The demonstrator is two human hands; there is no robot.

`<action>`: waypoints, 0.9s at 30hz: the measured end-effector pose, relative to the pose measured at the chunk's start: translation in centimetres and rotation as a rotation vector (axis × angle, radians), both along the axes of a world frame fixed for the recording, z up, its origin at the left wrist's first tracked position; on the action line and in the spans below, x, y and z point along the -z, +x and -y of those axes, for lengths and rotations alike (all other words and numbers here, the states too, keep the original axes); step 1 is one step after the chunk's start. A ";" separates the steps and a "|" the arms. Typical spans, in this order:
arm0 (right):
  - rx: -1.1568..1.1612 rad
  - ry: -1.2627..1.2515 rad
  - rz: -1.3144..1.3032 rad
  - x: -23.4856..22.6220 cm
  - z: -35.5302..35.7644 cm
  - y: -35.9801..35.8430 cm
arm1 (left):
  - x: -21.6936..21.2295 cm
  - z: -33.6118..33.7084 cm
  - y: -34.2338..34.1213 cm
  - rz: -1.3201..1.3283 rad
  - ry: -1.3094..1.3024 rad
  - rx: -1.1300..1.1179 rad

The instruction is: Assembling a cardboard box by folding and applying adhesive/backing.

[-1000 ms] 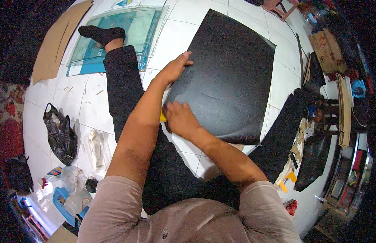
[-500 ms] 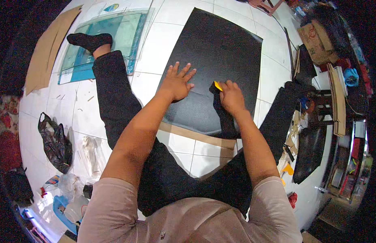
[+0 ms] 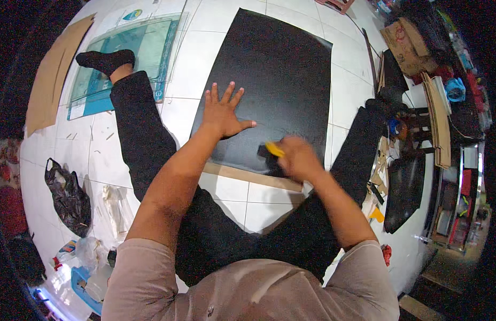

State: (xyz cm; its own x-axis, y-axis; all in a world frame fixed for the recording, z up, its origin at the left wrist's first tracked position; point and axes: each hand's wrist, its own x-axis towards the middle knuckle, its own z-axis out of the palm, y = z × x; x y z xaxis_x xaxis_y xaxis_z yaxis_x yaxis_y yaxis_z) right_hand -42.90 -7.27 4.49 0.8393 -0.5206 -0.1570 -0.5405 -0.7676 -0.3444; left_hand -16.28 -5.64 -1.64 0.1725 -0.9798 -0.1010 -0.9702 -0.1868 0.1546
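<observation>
A large black sheet lies on the tiled floor between my outstretched legs. A strip of brown board shows along its near edge. My left hand rests flat on the sheet, fingers spread. Closed around a small yellow scraper, my right hand is over the near right part of the sheet and blurred by motion. A dark patch, perhaps shadow, lies beside the scraper. The fingers' exact grip cannot be made out.
Glass panes lie at the far left under my left foot, beside a cardboard sheet. A black plastic bag and clear plastic lie on the left. Offcuts, boards and a cardboard box crowd the right.
My right hand has come nearer to me and slightly left with the scraper. My left hand has shifted slightly left and its thumb is spread wider. The whole view has shifted slightly.
</observation>
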 end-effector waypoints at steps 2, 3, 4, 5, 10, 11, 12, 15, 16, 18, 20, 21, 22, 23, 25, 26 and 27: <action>0.160 -0.151 0.025 0.4 5.1 -1.5 | 0.0 0.1 -0.2 -0.009 0.002 0.000; 0.214 -0.256 0.052 1.3 7.5 -2.6 | -0.2 0.2 -0.3 -0.015 0.003 -0.007; 0.245 -0.285 0.001 1.5 9.1 -3.3 | -0.3 0.1 -0.3 -0.003 0.023 -0.008; 0.275 -0.312 -0.049 1.6 9.9 -3.7 | -0.4 0.1 -0.3 -0.005 0.022 -0.004; 0.228 -0.291 -0.086 3.6 4.8 -5.7 | -0.6 0.4 -0.4 0.029 0.049 -0.002; 0.179 -0.278 -0.075 3.4 2.7 -5.9 | -0.6 0.4 -0.5 0.024 0.053 0.002; 0.144 -0.231 -0.084 3.0 0.4 -5.9 | -0.8 0.5 -0.5 0.035 0.061 -0.003; -0.004 -0.139 -0.018 2.0 -3.6 -6.7 | -1.1 0.4 -0.6 0.031 0.082 -0.005; -0.018 -0.124 -0.039 0.9 -4.4 -6.5 | -1.3 0.4 -0.4 0.025 0.097 -0.015; -0.048 -0.019 -0.111 0.4 -3.6 -7.0 | -0.9 0.3 -0.4 0.030 0.087 -0.013; 0.086 0.117 -0.320 -0.1 -2.2 -7.5 | -0.9 0.4 -0.5 0.029 0.076 -0.005; 0.176 0.064 -0.290 -0.3 -0.7 -7.7 | -1.0 0.5 -0.5 0.029 0.082 -0.008; 0.268 0.014 -0.263 -0.5 1.1 -7.9 | -1.0 0.4 -0.6 0.027 0.091 -0.008; 0.283 -0.164 -0.117 0.4 3.1 -8.5 | -1.0 0.4 -0.8 0.024 0.089 0.003; 0.370 -0.230 -0.076 0.5 6.4 -8.2 | -0.9 0.2 -0.4 0.034 0.073 -0.012; 0.408 -0.184 -0.120 1.2 7.4 -8.5 | -0.9 0.3 -0.5 0.035 0.063 -0.010; 0.447 -0.136 -0.165 1.9 7.9 -9.1 | -0.8 0.7 -0.8 0.032 0.060 0.001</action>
